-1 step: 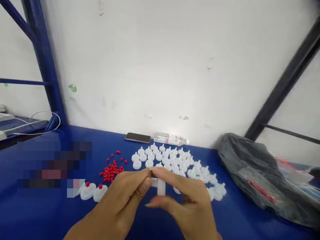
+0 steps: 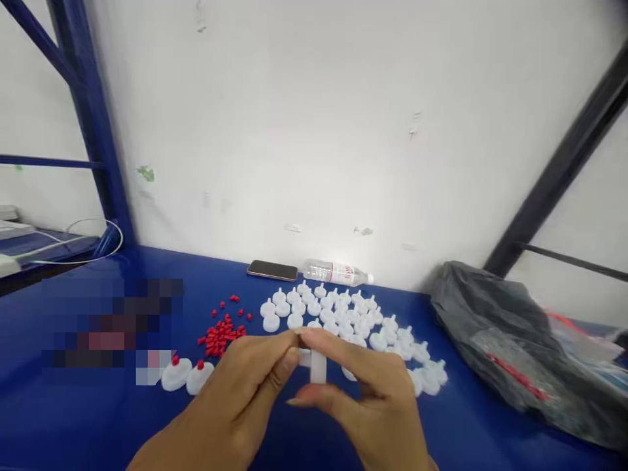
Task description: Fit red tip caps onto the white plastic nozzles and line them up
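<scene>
Between my hands is a white plastic spout cap [image 2: 318, 367], turned on its side with its narrow spout pointing left. My right hand [image 2: 375, 396] grips its wide rim, index finger above and thumb below. Closed around the spout end is my left hand [image 2: 245, 386]; its fingers hide the tip, so I cannot tell whether a small red piece is there. Behind my hands lies a spread of similar white spout caps [image 2: 338, 317]. Left of them is a pile of small red caps [image 2: 223, 335]. Two white caps [image 2: 199, 378] with red tips stand beside my left forearm.
A phone [image 2: 272, 270] and a clear plastic bottle [image 2: 336, 272] lie along the wall at the back of the blue table [image 2: 161, 432]. A dark plastic bag [image 2: 471, 327] with red pieces slumps at the right. Part of the left side is blurred by pixel blocks.
The whole view has shifted very slightly, so everything sits a few pixels further right. The grip of both hands on the white spout cap looks the same.
</scene>
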Tool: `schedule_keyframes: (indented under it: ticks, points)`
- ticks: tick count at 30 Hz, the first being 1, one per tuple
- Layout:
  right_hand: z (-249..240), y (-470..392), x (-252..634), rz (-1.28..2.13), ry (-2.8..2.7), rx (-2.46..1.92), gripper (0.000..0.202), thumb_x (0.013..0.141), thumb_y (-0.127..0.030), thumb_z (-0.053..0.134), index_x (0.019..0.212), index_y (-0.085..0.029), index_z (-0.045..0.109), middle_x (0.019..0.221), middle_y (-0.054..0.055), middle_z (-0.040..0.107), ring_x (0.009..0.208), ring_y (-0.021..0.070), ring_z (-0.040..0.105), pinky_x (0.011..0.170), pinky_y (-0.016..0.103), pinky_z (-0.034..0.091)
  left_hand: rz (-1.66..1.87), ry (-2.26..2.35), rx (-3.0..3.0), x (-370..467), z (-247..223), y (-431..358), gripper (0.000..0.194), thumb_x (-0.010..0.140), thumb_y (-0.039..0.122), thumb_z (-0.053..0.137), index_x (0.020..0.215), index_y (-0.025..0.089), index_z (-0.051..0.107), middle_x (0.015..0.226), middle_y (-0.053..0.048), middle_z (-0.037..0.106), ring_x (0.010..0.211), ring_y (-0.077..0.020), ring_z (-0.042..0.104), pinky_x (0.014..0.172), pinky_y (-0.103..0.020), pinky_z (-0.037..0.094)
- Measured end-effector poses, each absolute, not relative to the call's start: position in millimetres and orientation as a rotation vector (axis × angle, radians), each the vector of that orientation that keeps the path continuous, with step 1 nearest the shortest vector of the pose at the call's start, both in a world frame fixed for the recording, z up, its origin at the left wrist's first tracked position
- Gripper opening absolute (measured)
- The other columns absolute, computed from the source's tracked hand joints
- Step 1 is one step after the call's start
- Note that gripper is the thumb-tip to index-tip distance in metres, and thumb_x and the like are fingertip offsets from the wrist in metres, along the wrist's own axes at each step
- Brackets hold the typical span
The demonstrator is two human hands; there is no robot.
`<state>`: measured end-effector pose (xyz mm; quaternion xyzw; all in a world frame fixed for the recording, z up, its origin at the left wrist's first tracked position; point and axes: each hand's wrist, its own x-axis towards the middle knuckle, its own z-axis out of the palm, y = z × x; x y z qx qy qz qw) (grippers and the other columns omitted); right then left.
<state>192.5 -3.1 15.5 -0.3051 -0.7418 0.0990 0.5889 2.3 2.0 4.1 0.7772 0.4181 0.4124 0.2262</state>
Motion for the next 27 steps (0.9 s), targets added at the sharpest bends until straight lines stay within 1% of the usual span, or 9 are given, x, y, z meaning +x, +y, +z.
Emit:
schedule_keyframes:
  ticks: [2,4,6,8,11,15,19,24,27]
  points:
    - [14,-3,195,0.192,-1.763,-0.742,0.039,0.082,-0.034,0.085,0.121,-0.032,0.076,0.111,-0.006,0.081,0.095,0.0142,0.079,0.090,0.014,0.060,1.106,1.096,2.226,6,13,7,0.037,0.108,0.046,0.035,0.103,0.027,0.067,0.083,0.002,0.068,0.073,-0.0148,0.060,0.074,-0.026,0.047]
    - [13,-2,196,0.100,-1.813,-0.803,0.037,0.087,-0.039,0.080,0.123,-0.031,0.074,0.114,-0.004,0.080,0.100,0.0170,0.079,0.094,0.020,0.061,1.022,1.026,2.336,5,24,12,0.042,0.109,0.040,0.032,0.083,0.023,0.059,0.073,0.003,0.064,0.066,-0.0132,0.056,0.070,-0.026,0.045]
    - [11,-1,197,-0.020,-1.867,-0.894,0.037,0.094,-0.042,0.072,0.129,-0.029,0.070,0.121,-0.002,0.078,0.109,0.0210,0.076,0.100,0.030,0.060,0.966,1.047,2.406,-2,35,17,0.043,0.109,0.039,0.034,0.075,0.021,0.054,0.070,0.004,0.062,0.063,-0.0126,0.054,0.066,-0.026,0.041]
    - [9,-1,197,-0.090,-1.920,-0.991,0.037,0.101,-0.041,0.061,0.136,-0.029,0.064,0.127,0.000,0.076,0.117,0.0236,0.072,0.106,0.040,0.058,0.968,1.198,2.417,-17,45,23,0.040,0.107,0.042,0.040,0.079,0.022,0.059,0.072,0.004,0.064,0.064,-0.0131,0.055,0.063,-0.027,0.039]
    - [6,0,196,-0.107,-1.966,-1.103,0.034,0.106,-0.035,0.051,0.138,-0.030,0.059,0.129,0.001,0.075,0.123,0.0241,0.069,0.111,0.048,0.054,1.054,1.501,2.444,-50,53,34,0.030,0.101,0.047,0.051,0.097,0.025,0.071,0.091,0.001,0.074,0.079,-0.0178,0.064,0.068,-0.028,0.042]
    - [-1,5,197,-0.156,-1.988,-1.235,0.026,0.104,-0.031,0.052,0.126,-0.028,0.066,0.127,0.004,0.075,0.122,0.0264,0.068,0.114,0.057,0.048,0.966,1.791,2.411,-95,53,51,0.034,0.096,0.052,0.053,0.106,0.029,0.075,0.103,-0.001,0.077,0.087,-0.0240,0.068,0.074,-0.032,0.046]
    - [-13,14,201,-0.221,-2.066,-1.339,0.030,0.104,-0.022,0.048,0.124,-0.023,0.070,0.128,0.008,0.073,0.123,0.0280,0.067,0.112,0.057,0.048,0.721,1.887,2.412,-121,41,69,0.033,0.092,0.044,0.052,0.104,0.028,0.078,0.111,-0.004,0.078,0.098,-0.0294,0.070,0.081,-0.036,0.048]
    - [-26,19,205,-0.329,-2.196,-1.407,0.039,0.104,-0.020,0.043,0.137,-0.019,0.065,0.140,0.011,0.067,0.135,0.0317,0.059,0.116,0.061,0.044,0.428,1.900,2.319,-136,17,84,0.031,0.088,0.029,0.049,0.098,0.025,0.078,0.101,-0.008,0.078,0.089,-0.0286,0.072,0.073,-0.035,0.048]
    - [-28,18,205,-0.330,-2.242,-1.438,0.039,0.104,-0.020,0.044,0.137,-0.018,0.065,0.142,0.012,0.066,0.136,0.0320,0.058,0.117,0.061,0.042,0.324,1.900,2.238,-135,11,85,0.031,0.084,0.024,0.048,0.092,0.022,0.078,0.089,-0.010,0.077,0.080,-0.0273,0.071,0.069,-0.036,0.046]
